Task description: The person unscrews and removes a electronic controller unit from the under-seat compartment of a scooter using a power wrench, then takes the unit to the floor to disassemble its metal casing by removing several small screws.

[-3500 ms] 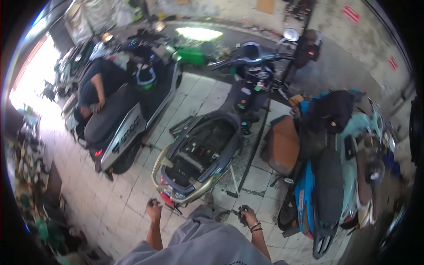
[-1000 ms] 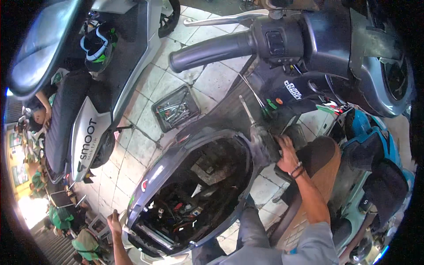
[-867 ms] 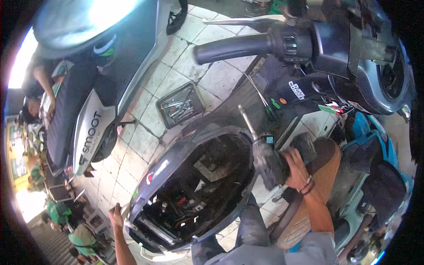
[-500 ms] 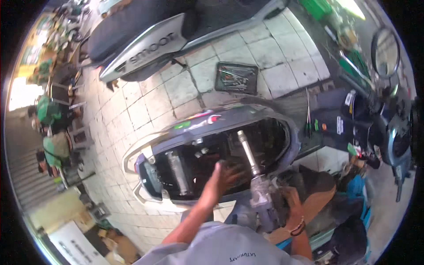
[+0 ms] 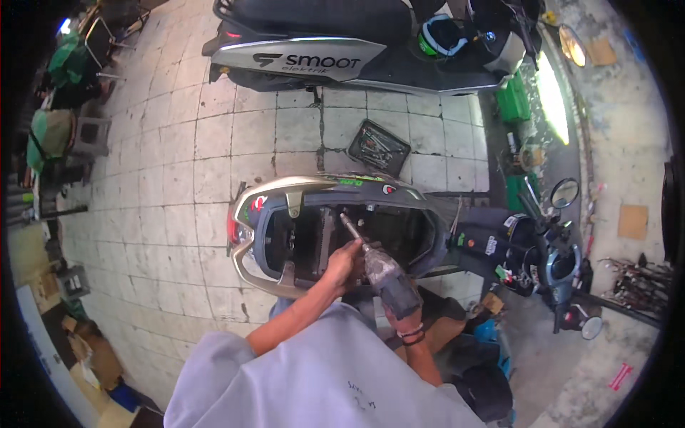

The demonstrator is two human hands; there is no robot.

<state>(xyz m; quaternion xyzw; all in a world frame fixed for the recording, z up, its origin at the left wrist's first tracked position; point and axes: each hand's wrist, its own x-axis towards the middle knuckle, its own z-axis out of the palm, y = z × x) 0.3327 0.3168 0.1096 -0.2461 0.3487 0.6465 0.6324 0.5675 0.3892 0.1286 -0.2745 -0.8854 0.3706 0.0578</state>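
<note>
A dark scooter (image 5: 250,235) stands crosswise before me with its seat compartment open, showing a metal bracket (image 5: 325,242) and shadowed parts. My right hand (image 5: 405,321) is closed round the back of a grimy power tool (image 5: 385,278), whose long silver shaft points down over the compartment, toward that bracket. My left hand (image 5: 344,260) grips the tool at the front, where the shaft begins. Whether the shaft's tip touches anything inside, I cannot tell.
Beyond lie a tray of hand tools (image 5: 378,146) and a silver-black scooter (image 5: 307,60). Green bins (image 5: 514,96) line the right wall, near handlebars and mirrors (image 5: 564,192). More scooters crowd the lower right (image 5: 485,371). Chairs with green items (image 5: 68,60) and cardboard (image 5: 100,349) are at the left.
My view has swung round to face the scooter side-on. The power tool moved from beside the compartment to over it, and my left hand left the rear end to hold it.
</note>
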